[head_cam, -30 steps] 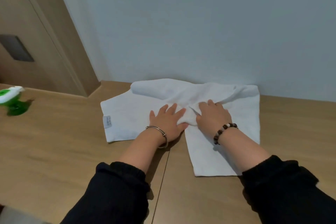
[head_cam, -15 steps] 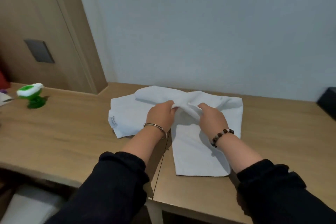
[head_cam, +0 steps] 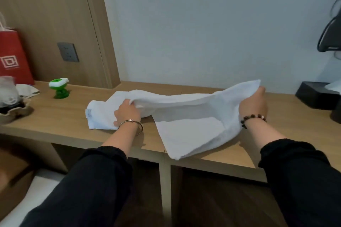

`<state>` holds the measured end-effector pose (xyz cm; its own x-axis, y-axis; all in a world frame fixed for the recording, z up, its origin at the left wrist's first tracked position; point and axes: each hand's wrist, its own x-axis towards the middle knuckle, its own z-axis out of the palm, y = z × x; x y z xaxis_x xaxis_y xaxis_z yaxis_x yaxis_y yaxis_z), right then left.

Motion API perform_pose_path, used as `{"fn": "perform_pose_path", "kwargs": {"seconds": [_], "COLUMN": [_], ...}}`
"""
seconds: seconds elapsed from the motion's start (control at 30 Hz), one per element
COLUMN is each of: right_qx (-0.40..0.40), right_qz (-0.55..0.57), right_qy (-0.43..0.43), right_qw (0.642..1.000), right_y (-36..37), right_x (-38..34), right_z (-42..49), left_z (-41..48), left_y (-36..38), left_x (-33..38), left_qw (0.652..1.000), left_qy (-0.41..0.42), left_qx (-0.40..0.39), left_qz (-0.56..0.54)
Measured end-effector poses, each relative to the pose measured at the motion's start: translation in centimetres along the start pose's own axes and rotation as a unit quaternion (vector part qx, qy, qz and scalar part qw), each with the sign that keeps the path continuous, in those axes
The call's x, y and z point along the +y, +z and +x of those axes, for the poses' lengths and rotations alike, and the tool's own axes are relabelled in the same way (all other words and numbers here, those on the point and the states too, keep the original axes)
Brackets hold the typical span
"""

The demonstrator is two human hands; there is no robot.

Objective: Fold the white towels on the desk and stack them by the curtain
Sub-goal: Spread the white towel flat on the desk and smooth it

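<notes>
White, soft terry towel (head_cam: pixel 186 131) sags in a long fold between both hands, its lower part limp on the smooth wooden table (head_cam: pixel 60 116) by the front edge. The left hand (head_cam: pixel 126 114) curls its fingers (head_cam: pixel 127 101) round one bunched end; the right hand (head_cam: pixel 253 106) pinches the raised far corner.

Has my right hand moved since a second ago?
Yes. The right hand has swung rightward, away from the desk's seam, pulling the white towel toward the black box.
</notes>
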<state>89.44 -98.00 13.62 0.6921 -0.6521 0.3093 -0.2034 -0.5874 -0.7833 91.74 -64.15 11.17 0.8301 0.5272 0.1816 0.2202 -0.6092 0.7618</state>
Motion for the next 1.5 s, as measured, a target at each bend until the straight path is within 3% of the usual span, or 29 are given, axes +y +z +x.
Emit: {"fn": "perform_pose_path", "kwargs": {"seconds": [0.07, 0.13, 0.23, 0.3, 0.37, 0.47, 0.57, 0.67, 0.77, 0.87, 0.93, 1.07, 1.17, 1.3, 1.43, 1.5], "right_qx": [-0.019, -0.038, -0.128, -0.232, -0.352, -0.436, -0.429, -0.391, -0.239, -0.148, -0.139, -0.088, -0.152, -0.270, -0.241, -0.212], "right_qz": [-0.097, -0.212, -0.266, -0.281, -0.284, -0.310, -0.284, -0.302, -0.470, -0.584, -0.575, -0.445, -0.443, -0.470, -0.510, -0.523], "right_qy": [-0.007, -0.079, -0.233, -0.310, -0.328, -0.335, -0.317, -0.330, -0.365, -0.306, -0.291, -0.362, -0.362, -0.269, -0.284, -0.273], "right_qw": [0.995, 0.973, 0.926, 0.878, 0.829, 0.775, 0.796, 0.805, 0.768, 0.737, 0.752, 0.814, 0.806, 0.796, 0.775, 0.779], "right_y": [-0.1, 0.9, 3.4, 5.1, 6.2, 6.9, 6.3, 5.9, 5.5, 4.4, 3.8, 3.2, 3.4, 3.2, 3.3, 3.6], "right_x": [1.0, 0.7, -0.9, -1.7, -2.1, -2.2, -2.9, -3.1, -2.7, -1.2, 0.0, 0.3, 0.1, 0.2, 0.1, -0.1], "right_z": [0.1, -0.6, -2.9, -5.0, -7.1, -8.8, -8.5, -8.1, -6.9, -4.9, -3.9, -2.7, -1.7, -0.2, 0.6, 0.6], "left_z": [-0.6, -1.8, -3.0, -3.3, -3.3, -3.3, -3.6, -3.9, -3.9, -3.7, -3.8, -3.9, -4.4, -5.2, -4.8, -4.6], "left_y": [-0.2, 0.4, 2.5, 3.5, 4.0, 3.8, 3.3, 3.1, 2.9, 2.8, 2.8, 2.8, 2.5, 2.5, 3.7, 4.4], "left_x": [-0.7, -1.2, -1.9, -2.6, -3.1, -3.2, -3.2, -3.2, -3.2, -3.4, -3.5, -3.4, -3.1, -2.7, -2.8, -2.7], "left_qw": [0.997, 0.981, 0.922, 0.898, 0.887, 0.902, 0.938, 0.949, 0.965, 0.980, 0.979, 0.972, 0.970, 0.925, 0.844, 0.835], "left_qy": [0.046, 0.155, 0.276, 0.286, 0.292, 0.310, 0.302, 0.283, 0.236, 0.188, 0.190, 0.211, 0.224, 0.342, 0.453, 0.433], "left_qx": [-0.019, -0.070, -0.172, -0.212, -0.220, -0.191, -0.130, -0.113, -0.094, -0.070, -0.074, -0.091, -0.067, -0.017, -0.156, -0.211], "left_qz": [0.053, 0.088, 0.211, 0.259, 0.283, 0.232, 0.108, 0.087, 0.065, 0.024, 0.010, 0.058, 0.064, 0.166, 0.243, 0.267]}}
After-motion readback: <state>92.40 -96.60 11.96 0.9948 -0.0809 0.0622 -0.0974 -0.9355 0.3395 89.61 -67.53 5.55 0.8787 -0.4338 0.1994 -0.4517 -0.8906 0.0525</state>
